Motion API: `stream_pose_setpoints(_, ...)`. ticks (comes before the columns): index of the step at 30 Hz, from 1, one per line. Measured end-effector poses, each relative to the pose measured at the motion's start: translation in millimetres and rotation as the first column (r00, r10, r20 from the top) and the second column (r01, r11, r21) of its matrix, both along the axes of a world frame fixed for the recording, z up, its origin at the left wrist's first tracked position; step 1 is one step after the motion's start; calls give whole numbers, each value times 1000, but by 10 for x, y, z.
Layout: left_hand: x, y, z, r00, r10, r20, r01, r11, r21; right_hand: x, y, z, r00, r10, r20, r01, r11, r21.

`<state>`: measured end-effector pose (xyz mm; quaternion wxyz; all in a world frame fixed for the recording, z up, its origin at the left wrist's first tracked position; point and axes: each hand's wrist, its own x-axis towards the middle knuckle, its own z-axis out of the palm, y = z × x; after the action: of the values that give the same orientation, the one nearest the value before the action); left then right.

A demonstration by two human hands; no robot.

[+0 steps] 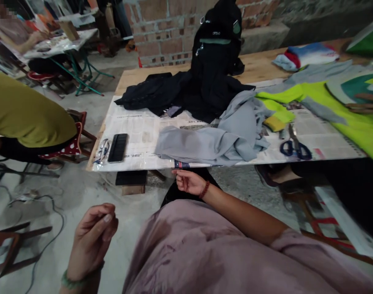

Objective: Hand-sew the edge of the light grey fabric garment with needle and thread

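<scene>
My left hand [96, 232], with a green bead bracelet on its wrist, is raised over the floor left of my body. Its thumb and fingers are pinched together; anything between them is too small to make out. Just below the table's front edge is my right hand [189, 181], wearing a reddish bead bracelet, its fingers curled in a pinch whose contents I cannot make out. Nearest to it on the table lies a crumpled grey cloth [192, 143]. Scissors with dark blue handles [295, 149] rest to the right.
Newspaper [140, 126] covers the wooden table. A phone [117, 147] and glasses [103, 150] lie at its left corner. Behind are dark clothing [161, 92] and a black backpack [215, 45]. A co-worker's hand [368, 104] touches a neon yellow garment [318, 96]. Another person sits left.
</scene>
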<state>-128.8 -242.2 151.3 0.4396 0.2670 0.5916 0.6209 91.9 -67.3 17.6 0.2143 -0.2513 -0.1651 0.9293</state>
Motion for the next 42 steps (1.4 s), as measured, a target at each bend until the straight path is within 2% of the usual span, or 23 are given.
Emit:
stream_pose_setpoints(3,-241,-87,-30,990,123,66,-123,992,-15,94,24,158,989,-11,148,-21,977,214)
stream_pose_setpoints(4,-312,-112,-52,983,161,90,-160,987,-22,147,55,216,962,-1,273,-89,945,316)
stream_pose_setpoints(5,-370,-135,-77,975,192,113,-189,981,-33,210,98,277,902,0,432,-202,884,421)
stream_pose_setpoints(6,-413,-155,-105,968,215,131,-211,977,-44,281,150,340,794,-38,607,-351,786,509)
stream_pose_setpoints(7,-440,-172,-132,962,230,143,-224,973,-56,354,209,405,641,-124,757,-520,655,548)
stream_pose_setpoints(8,-452,-184,-160,960,238,149,-230,971,-68,424,274,472,470,-242,849,-678,517,522)
stream_pose_setpoints(9,-451,-191,-188,959,240,149,-231,970,-76,482,341,537,316,-362,877,-798,398,453)
stream_pose_setpoints(10,-440,-191,-214,960,237,146,-227,970,-82,518,410,599,207,-467,860,-871,313,379)
stream_pose_setpoints(11,-422,-184,-239,963,231,140,-221,972,-86,524,479,653,153,-548,822,-905,257,339)
stream_pose_setpoints(12,-402,-171,-262,965,225,135,-215,973,-87,495,549,694,155,-609,778,-913,214,349)
stream_pose_setpoints(13,-381,-155,-281,967,219,131,-209,974,-87,429,619,719,205,-655,727,-899,167,404)
stream_pose_setpoints(15,-342,-120,-304,970,209,123,-200,976,-86,204,766,712,368,-712,599,-825,48,563)
stream_pose_setpoints(17,-307,-101,-308,973,200,116,-190,977,-92,-86,918,633,477,-686,550,-776,-35,629)
stream_pose_setpoints(18,-291,-101,-306,974,198,112,-187,978,-97,-228,991,577,483,-669,566,-788,-49,614)
stream_pose_setpoints(22,-235,-146,-319,973,206,102,-192,972,-133,-597,1188,345,384,-653,652,-882,-52,468)
stream_pose_setpoints(26,-205,-150,-398,972,192,132,-170,972,-161,-661,1231,194,393,-646,654,-894,-100,438)
stream_pose_setpoints(29,-185,-103,-442,973,160,168,-133,977,-165,-650,1243,136,388,-638,666,-902,-114,416)
stream_pose_setpoints(33,-175,-83,-455,970,142,197,-107,979,-174,-640,1275,127,376,-622,687,-908,-101,406)
stream_pose_setpoints(39,-240,-181,-490,962,174,209,-135,973,-187,-564,1301,163,371,-587,720,-904,-51,424)
stream_pose_setpoints(42,-286,-206,-507,966,179,186,-147,974,-174,-505,1285,140,382,-571,727,-898,-43,438)
